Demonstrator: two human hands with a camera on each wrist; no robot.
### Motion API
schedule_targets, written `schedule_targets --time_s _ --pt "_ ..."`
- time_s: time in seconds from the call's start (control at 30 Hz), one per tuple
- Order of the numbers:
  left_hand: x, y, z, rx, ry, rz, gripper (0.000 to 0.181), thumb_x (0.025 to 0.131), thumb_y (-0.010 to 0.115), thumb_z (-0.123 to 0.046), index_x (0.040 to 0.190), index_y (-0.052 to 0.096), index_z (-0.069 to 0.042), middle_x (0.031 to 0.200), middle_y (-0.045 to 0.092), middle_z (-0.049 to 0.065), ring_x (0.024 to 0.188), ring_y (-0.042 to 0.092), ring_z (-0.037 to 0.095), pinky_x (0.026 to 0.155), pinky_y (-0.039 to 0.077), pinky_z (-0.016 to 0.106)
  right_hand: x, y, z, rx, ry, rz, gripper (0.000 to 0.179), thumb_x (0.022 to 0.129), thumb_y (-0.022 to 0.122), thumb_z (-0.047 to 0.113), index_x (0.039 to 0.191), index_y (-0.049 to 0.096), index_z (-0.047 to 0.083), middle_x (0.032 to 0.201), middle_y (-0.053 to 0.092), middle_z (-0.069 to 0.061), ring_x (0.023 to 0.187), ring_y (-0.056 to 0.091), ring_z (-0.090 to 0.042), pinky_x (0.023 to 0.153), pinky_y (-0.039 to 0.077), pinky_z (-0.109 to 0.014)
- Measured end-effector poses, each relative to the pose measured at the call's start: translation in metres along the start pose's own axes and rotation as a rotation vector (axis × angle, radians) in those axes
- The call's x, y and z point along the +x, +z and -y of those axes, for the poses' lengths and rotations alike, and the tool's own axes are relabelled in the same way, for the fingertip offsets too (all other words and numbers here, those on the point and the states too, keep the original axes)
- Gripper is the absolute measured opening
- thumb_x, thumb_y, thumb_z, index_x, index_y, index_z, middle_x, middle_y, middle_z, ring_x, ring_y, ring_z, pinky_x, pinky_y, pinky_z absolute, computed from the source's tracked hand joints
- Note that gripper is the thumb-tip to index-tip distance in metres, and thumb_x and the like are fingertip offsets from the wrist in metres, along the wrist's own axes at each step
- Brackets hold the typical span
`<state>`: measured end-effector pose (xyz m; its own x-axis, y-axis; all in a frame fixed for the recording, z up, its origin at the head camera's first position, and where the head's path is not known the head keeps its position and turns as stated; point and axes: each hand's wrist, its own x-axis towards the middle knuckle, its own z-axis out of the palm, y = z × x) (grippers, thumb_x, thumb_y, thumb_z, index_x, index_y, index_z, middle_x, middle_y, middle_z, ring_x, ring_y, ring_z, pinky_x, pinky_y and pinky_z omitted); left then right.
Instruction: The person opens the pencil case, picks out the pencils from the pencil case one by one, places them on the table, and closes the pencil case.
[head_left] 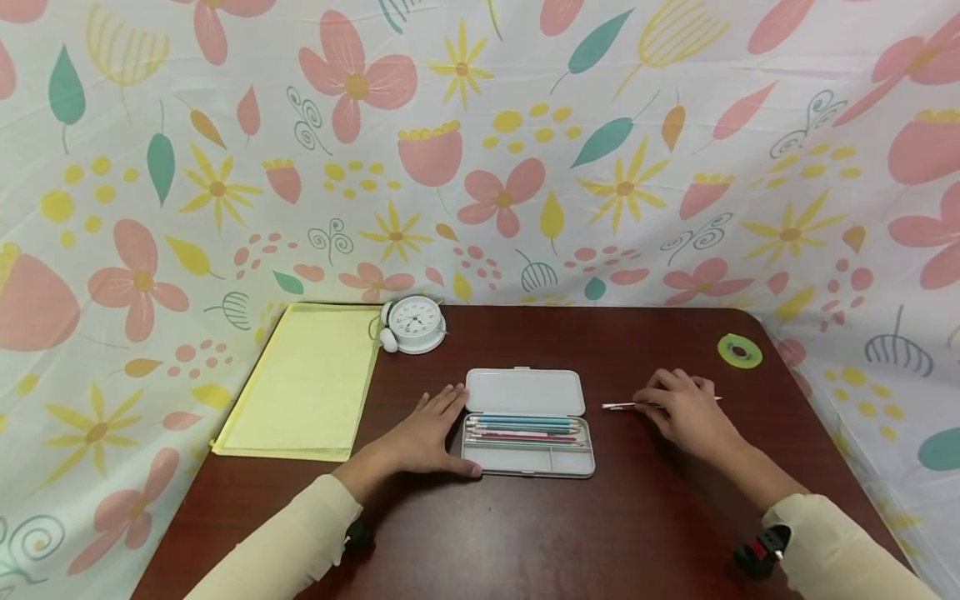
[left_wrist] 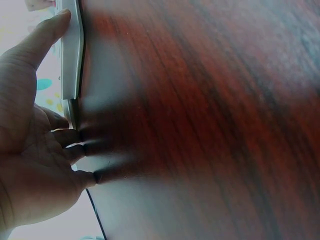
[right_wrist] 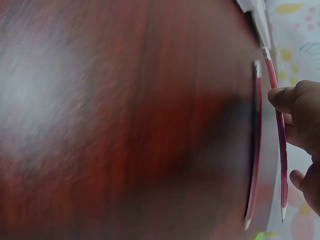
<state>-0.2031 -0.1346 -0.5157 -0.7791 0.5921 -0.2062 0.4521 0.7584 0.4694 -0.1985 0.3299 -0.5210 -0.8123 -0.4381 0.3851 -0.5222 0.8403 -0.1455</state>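
Two hands at work: right hand (head_left: 686,410) curls fingers round red pencil (head_left: 621,406), pinching it just off worktop (head_left: 645,533), right of pencil case (head_left: 528,422). Left hand (head_left: 431,435) lies flat, fingers straight, pressing case's left edge. Case open, several pencils in tray. Step, likely: lifting pencil; next move needs carry over tray, parallel to others. Beyond: clock (head_left: 414,324), yellow folder (head_left: 306,381), green tape roll (head_left: 739,351); floral cloth (head_left: 480,150) all round.
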Motion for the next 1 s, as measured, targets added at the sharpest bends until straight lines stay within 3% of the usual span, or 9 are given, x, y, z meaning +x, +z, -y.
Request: schedule_targets --time_s 0.3,0.57,1.0 --pt "-0.001 0.001 0.002 -0.007 -0.003 -0.007 0.134 0.084 0.085 -0.072 0.176 0.019 -0.002 0.186 0.018 0.018 0.174 0.015 0.038 0.138 0.016 0.067 -0.012 0.003 -0.007 -0.019 -0.024 -0.022 0.019 0.088 0.090 0.009 0.101 0.087 0.022 0.093 0.064 0.007 0.088 0.056 -0.019 0.081 0.045 -0.066" --pt "-0.001 0.000 0.001 -0.011 0.006 -0.007 0.133 0.085 0.085 -0.072 0.176 0.019 -0.001 0.185 0.018 0.020 0.174 0.016 0.039 0.138 0.017 0.068 -0.013 0.007 -0.009 -0.019 -0.025 -0.030 0.022 0.086 0.091 0.007 0.102 0.086 0.020 0.096 0.065 0.005 0.093 0.060 -0.023 0.080 0.047 -0.068" --pt "0.000 -0.001 -0.001 -0.011 0.006 -0.003 0.133 0.084 0.085 -0.072 0.176 0.019 -0.001 0.186 0.018 0.019 0.174 0.016 0.038 0.138 0.016 0.067 -0.008 0.007 -0.008 0.005 0.035 0.041 0.022 0.092 0.087 0.007 0.110 0.085 0.020 0.103 0.071 0.003 0.100 0.066 -0.027 0.083 0.050 -0.068"
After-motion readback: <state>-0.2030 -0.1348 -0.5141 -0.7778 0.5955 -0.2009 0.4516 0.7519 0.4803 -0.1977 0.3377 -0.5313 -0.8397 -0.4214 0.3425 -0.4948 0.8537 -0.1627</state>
